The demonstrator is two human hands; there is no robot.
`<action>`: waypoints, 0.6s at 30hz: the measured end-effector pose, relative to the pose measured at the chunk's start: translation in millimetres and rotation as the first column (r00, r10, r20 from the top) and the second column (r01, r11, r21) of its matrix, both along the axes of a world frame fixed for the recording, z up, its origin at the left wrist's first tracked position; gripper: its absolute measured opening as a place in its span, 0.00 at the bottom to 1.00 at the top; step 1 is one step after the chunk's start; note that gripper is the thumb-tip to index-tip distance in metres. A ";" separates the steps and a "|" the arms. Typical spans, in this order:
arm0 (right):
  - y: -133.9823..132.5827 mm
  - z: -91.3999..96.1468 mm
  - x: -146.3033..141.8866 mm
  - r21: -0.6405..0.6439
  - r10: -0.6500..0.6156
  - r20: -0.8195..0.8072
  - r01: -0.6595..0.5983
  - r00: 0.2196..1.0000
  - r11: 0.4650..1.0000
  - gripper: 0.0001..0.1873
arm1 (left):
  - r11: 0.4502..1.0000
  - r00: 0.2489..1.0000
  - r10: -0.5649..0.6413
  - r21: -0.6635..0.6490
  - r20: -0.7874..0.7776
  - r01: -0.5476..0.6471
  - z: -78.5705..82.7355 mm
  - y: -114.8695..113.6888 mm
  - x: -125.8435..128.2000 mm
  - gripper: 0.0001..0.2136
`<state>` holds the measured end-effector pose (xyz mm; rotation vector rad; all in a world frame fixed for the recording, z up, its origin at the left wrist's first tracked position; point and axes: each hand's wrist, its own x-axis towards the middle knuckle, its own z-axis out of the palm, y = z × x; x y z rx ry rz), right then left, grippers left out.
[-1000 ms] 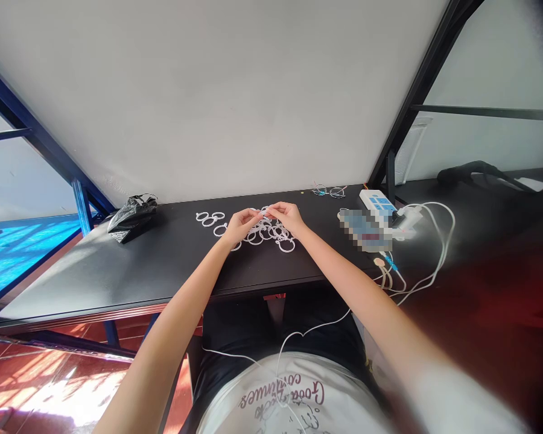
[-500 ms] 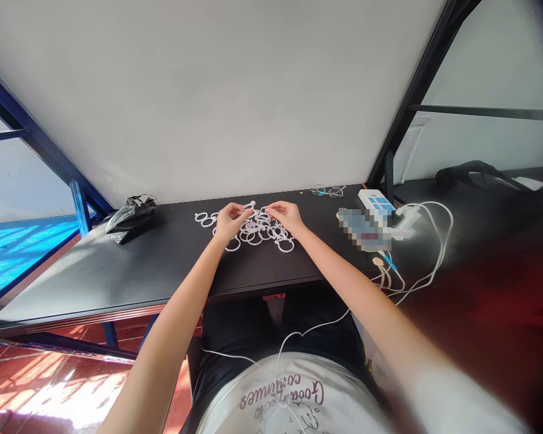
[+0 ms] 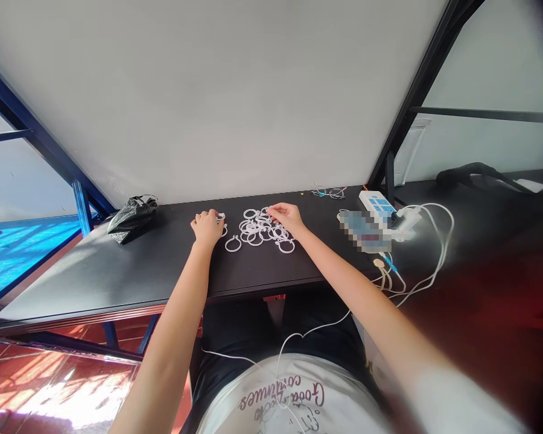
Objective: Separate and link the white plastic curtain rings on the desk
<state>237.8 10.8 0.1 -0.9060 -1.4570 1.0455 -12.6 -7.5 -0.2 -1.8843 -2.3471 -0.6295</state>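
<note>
A loose pile of white plastic rings [image 3: 256,231], several with a small tab on the rim, lies on the black table [image 3: 163,265]. To its left, my left hand [image 3: 207,228] is palm down with bent fingers over a few more rings. White ring parts [image 3: 224,230] show at its thumb side; the rest is hidden under the hand. At the pile's upper right edge, my right hand [image 3: 286,217] pinches a ring between thumb and fingertips. One single ring [image 3: 233,243] lies apart, between the left hand and the pile.
A crumpled black plastic bag [image 3: 133,218] sits at the left. Eyeglasses [image 3: 328,192] rest by the wall. On the right are a phone-like pixelated object [image 3: 364,231], a white power strip [image 3: 378,208] and looping white cables [image 3: 442,247]. A dark metal frame [image 3: 411,114] rises behind.
My left hand has moved left from the pile to the rings lying apart, turning palm down. The right hand has stayed at the pile's edge.
</note>
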 end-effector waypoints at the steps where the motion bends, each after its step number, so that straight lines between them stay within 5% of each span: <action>1: 0.1 -0.1 0.0 -0.003 0.001 -0.001 -0.001 1.000 1.000 0.13 | 1.000 1.000 0.002 -0.014 -0.003 -0.002 -0.2 -0.1 0.2 0.13; 6: 1.2 -1.6 0.5 -0.008 0.006 -0.004 -0.006 1.000 1.000 0.16 | 0.999 0.999 -0.013 0.038 0.051 0.011 0.4 0.9 0.5 0.11; 9: 2.9 -3.7 0.8 -0.005 0.012 -0.010 -0.012 1.000 1.000 0.16 | 0.969 0.952 -0.199 0.190 0.233 0.156 5.0 1.5 2.8 0.08; 13: 4.5 -5.6 0.9 -0.012 0.011 -0.015 -0.011 1.000 1.000 0.16 | 0.857 0.654 -0.487 0.170 0.580 0.487 16.5 -2.1 6.2 0.09; 15: 4.7 -5.7 0.9 -0.018 0.006 -0.010 -0.007 1.000 1.000 0.16 | 0.792 0.526 -0.470 0.076 0.708 0.606 21.8 -5.0 4.7 0.12; 18: 4.2 -5.2 0.8 -0.021 0.003 -0.003 -0.003 1.000 1.000 0.16 | 0.788 0.479 -0.422 0.051 0.770 0.613 25.9 -7.9 -3.4 0.13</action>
